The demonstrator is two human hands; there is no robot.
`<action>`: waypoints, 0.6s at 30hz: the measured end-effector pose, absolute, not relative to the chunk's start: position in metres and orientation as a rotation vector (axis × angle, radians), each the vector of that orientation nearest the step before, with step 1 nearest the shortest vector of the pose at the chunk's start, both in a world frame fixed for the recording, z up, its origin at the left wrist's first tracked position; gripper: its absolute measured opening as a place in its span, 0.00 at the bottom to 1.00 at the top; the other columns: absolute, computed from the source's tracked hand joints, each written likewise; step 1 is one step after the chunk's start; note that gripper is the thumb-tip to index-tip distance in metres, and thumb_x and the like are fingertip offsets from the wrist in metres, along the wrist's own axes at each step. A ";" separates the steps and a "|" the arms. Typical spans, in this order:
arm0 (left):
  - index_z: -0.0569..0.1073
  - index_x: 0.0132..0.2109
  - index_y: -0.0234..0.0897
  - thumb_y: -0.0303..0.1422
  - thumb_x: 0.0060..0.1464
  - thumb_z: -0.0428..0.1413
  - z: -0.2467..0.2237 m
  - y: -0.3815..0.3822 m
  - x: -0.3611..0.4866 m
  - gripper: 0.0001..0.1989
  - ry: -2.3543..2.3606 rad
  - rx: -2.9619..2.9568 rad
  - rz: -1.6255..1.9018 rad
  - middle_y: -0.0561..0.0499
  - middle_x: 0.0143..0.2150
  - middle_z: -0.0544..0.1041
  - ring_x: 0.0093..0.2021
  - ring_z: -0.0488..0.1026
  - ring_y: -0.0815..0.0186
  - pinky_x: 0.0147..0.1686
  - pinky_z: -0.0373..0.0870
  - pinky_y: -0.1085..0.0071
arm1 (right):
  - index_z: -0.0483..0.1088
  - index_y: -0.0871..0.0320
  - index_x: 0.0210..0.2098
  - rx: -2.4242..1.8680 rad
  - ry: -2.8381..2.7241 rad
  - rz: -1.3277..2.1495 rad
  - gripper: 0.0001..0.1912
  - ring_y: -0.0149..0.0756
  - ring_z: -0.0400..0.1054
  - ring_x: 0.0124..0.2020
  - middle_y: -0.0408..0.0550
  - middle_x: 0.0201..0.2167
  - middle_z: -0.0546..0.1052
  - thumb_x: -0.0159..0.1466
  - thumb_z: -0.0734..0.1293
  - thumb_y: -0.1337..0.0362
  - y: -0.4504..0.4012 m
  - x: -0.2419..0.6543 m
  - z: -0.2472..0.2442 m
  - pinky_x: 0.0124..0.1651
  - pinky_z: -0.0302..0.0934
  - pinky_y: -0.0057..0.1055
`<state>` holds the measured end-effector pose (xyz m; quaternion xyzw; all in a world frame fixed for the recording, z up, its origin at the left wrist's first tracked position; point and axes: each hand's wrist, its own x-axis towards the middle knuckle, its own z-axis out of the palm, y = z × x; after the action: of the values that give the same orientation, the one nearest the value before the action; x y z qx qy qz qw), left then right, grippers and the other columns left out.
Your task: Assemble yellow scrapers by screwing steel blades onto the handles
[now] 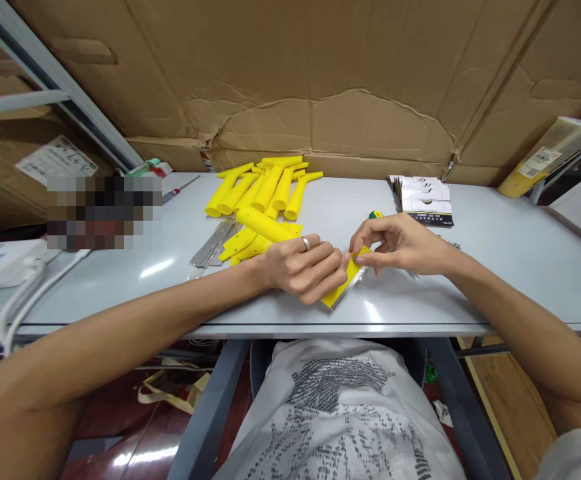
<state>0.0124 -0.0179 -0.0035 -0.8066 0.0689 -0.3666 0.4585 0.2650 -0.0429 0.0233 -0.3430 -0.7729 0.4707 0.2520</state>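
Note:
My left hand (307,268), with a ring on one finger, is closed around a yellow scraper (266,224). Its round handle sticks out to the upper left, and its flat head with a metal blade edge (343,298) points toward the table's front. At the upper part of that head, my right hand (403,245) pinches a tiny dark screw (355,259) between thumb and finger against the yellow plate. Flat yellow plates (247,245) and thin metal blades (214,244) lie left of the left hand. Just behind the right fingers shows a green and yellow tool end (375,215), mostly hidden.
Several yellow tube handles (270,187) are piled at the back of the white table (520,267). A stack of printed cards (426,200) stands right of centre, with small metal pieces (453,244) nearby. A screwdriver (173,195) lies at the back left; cardboard (320,67) walls the rear.

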 end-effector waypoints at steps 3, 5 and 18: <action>0.75 0.30 0.38 0.25 0.66 0.62 -0.004 -0.018 0.011 0.13 0.185 -1.981 -0.882 0.56 0.26 0.74 0.25 0.70 0.72 0.22 0.60 0.71 | 0.75 0.55 0.40 -0.938 -1.963 1.472 0.14 0.34 0.77 0.36 0.47 0.41 0.82 0.62 0.80 0.59 -0.045 0.262 0.025 0.33 0.74 0.32; 0.76 0.31 0.38 0.25 0.66 0.61 -0.004 -0.018 0.010 0.12 0.190 -1.971 -0.882 0.55 0.27 0.75 0.26 0.71 0.71 0.23 0.61 0.70 | 0.75 0.56 0.40 -0.952 -1.920 1.526 0.14 0.32 0.76 0.34 0.46 0.42 0.81 0.61 0.80 0.59 -0.046 0.261 0.026 0.33 0.74 0.31; 0.76 0.30 0.38 0.27 0.63 0.65 -0.007 -0.018 0.011 0.12 0.203 -1.949 -0.885 0.54 0.27 0.76 0.27 0.70 0.70 0.23 0.59 0.68 | 0.77 0.57 0.39 -0.960 -1.891 1.546 0.12 0.31 0.76 0.33 0.45 0.40 0.82 0.60 0.81 0.61 -0.046 0.260 0.022 0.36 0.72 0.32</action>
<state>0.0107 -0.0181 -0.0066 -0.7972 0.0831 -0.3620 0.4759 0.2605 -0.0457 0.0218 -0.3535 -0.6967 0.5694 0.2557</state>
